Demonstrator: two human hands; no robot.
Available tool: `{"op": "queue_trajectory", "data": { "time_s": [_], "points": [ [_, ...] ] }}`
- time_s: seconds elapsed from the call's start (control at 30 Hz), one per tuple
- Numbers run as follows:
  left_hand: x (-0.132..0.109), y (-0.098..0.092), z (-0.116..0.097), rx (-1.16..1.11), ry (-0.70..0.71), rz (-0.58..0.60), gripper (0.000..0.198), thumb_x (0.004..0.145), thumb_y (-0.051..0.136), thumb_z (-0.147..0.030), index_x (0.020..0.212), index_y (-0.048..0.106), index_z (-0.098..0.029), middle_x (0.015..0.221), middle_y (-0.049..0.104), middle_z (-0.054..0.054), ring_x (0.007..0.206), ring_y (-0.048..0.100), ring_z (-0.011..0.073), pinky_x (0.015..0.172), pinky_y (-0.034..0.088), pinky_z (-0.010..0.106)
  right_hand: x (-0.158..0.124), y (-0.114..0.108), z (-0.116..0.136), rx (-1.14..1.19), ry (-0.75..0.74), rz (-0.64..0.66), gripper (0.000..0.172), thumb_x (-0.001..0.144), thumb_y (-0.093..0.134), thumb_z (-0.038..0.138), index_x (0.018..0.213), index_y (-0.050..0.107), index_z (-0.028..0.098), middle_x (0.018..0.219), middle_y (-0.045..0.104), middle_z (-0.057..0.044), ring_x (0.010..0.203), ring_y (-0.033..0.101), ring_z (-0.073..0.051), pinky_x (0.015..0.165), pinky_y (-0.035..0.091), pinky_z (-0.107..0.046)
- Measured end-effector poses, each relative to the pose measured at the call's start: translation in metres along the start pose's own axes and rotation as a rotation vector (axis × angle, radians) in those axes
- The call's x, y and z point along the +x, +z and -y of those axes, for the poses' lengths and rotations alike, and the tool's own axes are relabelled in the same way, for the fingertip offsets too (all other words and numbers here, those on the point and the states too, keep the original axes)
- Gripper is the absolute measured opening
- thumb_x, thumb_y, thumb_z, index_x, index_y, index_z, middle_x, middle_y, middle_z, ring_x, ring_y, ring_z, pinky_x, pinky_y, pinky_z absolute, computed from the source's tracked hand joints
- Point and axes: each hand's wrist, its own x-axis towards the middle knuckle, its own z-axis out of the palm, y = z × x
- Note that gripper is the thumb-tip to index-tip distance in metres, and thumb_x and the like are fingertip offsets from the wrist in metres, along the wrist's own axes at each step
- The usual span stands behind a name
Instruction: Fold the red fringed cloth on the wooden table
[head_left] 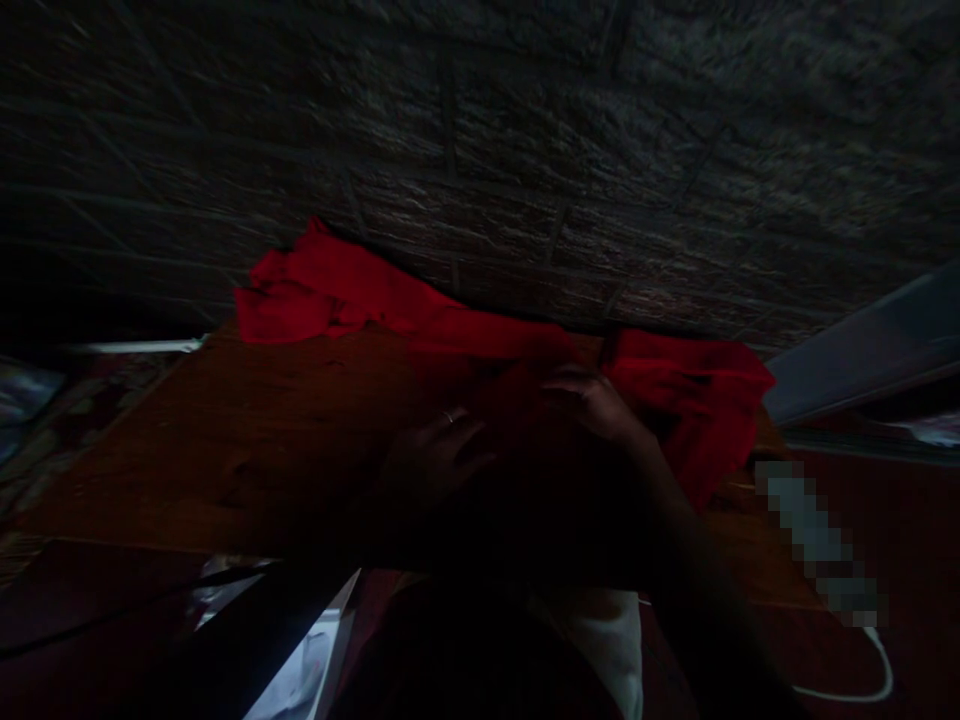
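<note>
A red garment [495, 335] lies spread along the far side of a wooden table [300, 400], its left end bunched and its right part in loose folds. Over the dark middle of the cloth is my left hand [435, 450], a ring on one finger, thumb and fingers apart. My right hand [592, 400] rests on the cloth farther right, fingers stretched leftward and slightly bent. Deep shadow hides the fabric nearest my body and much of both hands.
A rough brick-patterned wall [487, 150] rises behind the table. At the right edge lies a pale, blurred-out object [810, 530] with a white cord [889, 665]. A grey panel [862, 345] stands at right. White material [307, 670] shows below the front edge.
</note>
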Motion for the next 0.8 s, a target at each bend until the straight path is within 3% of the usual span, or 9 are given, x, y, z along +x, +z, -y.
{"op": "queue_trajectory", "data": {
  "time_s": [0.2,0.5,0.67,0.8],
  "points": [
    [0.004,0.015,-0.006,0.217,0.074,-0.182,0.024,0.097,0.050,-0.027,0.105,0.071,-0.020,0.110,0.069,0.009,0.096,0.063,0.0223,0.086,0.052,0.036,-0.001,0.004,-0.013,-0.013,-0.047,-0.034,0.020,0.092,0.061,0.021,0.106,0.074,0.025,0.111,0.068,-0.006,0.104,0.063,-0.020,0.091,0.050,-0.035],
    [0.009,0.017,-0.015,0.369,0.085,-0.167,0.014,0.092,0.058,-0.018,0.088,0.072,-0.022,0.096,0.070,0.003,0.086,0.061,0.0210,0.075,0.047,0.034,0.000,0.001,-0.006,0.034,-0.040,-0.084,0.019,0.092,0.058,0.018,0.102,0.074,0.024,0.106,0.071,-0.005,0.096,0.065,-0.017,0.085,0.051,-0.030],
    [0.006,0.019,-0.017,0.353,0.117,-0.244,0.017,0.095,0.054,-0.019,0.094,0.070,-0.022,0.100,0.070,0.004,0.089,0.061,0.0211,0.079,0.046,0.035,-0.002,0.001,-0.010,0.035,-0.025,-0.036,0.020,0.089,0.059,0.014,0.100,0.074,0.022,0.107,0.071,-0.006,0.096,0.066,-0.018,0.083,0.051,-0.030],
    [0.002,0.024,-0.014,0.327,0.149,-0.210,0.020,0.096,0.050,-0.017,0.098,0.070,-0.020,0.103,0.071,0.005,0.091,0.062,0.0213,0.082,0.047,0.035,-0.005,0.002,-0.014,0.023,-0.015,-0.016,0.022,0.086,0.061,0.012,0.100,0.075,0.022,0.109,0.071,-0.007,0.099,0.066,-0.019,0.086,0.052,-0.032]
  ]
}}
